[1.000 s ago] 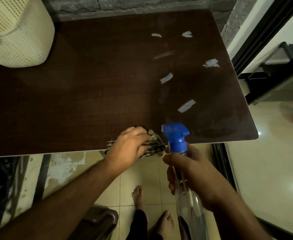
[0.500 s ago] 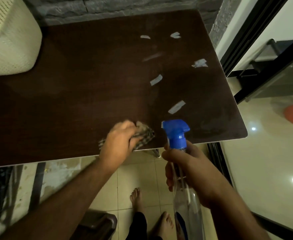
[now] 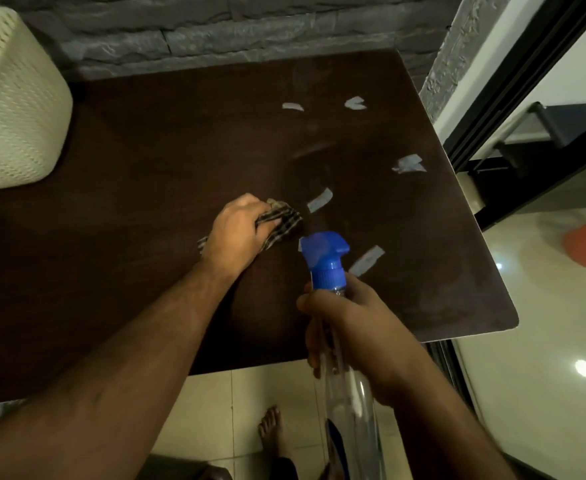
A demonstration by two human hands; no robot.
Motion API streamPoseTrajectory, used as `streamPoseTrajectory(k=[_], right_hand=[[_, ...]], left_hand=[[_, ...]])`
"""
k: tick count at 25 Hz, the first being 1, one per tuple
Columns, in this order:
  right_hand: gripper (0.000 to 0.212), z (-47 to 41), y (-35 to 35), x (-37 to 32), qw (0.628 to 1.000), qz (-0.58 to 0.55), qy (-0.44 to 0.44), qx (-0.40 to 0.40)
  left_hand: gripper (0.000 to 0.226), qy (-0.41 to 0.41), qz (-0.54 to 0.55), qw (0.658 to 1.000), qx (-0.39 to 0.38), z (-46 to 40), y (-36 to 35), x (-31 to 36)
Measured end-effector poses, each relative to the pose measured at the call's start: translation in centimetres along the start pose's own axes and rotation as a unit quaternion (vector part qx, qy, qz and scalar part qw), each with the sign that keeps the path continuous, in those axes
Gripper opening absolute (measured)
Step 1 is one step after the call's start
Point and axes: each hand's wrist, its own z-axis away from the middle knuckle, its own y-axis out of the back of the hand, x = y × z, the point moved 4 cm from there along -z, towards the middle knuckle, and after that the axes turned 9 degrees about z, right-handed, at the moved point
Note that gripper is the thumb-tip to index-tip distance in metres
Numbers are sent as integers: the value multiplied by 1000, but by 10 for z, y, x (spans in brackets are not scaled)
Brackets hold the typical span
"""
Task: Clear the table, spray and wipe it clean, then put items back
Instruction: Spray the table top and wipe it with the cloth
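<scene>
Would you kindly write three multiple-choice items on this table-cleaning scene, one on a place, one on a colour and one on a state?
1. Where does the basket stand?
A. far left of the table
B. near right corner
C. on the floor

2. What colour is the head of the spray bottle?
A. red
B. blue
C. white

3. What is the left hand doing?
A. resting flat and empty
B. lifting the basket
C. gripping the cloth on the table

Answers:
1 A: the cream basket sits at the table's far left, by the stone wall.
2 B: the trigger head above the right hand is blue; the bottle's body is clear.
3 C: the left hand's fingers curl over the checked cloth, which lies bunched on the dark tabletop near pale scraps.
</scene>
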Motion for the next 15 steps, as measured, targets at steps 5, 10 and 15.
streamPoseTrajectory(k=[5,10,15], right_hand=[[29,-52,5,-37,1000,-16,-17,6],[33,-98,8,-68,1000,-19,-20,12],[26,-135,20,-99,1000,-12,-13,18]], left_hand=[[26,26,-34,999,21,-69,4,-32],[32,17,-38,999,18,-127,5,-51],[33,20,-33,999,24,-179,2,-66]])
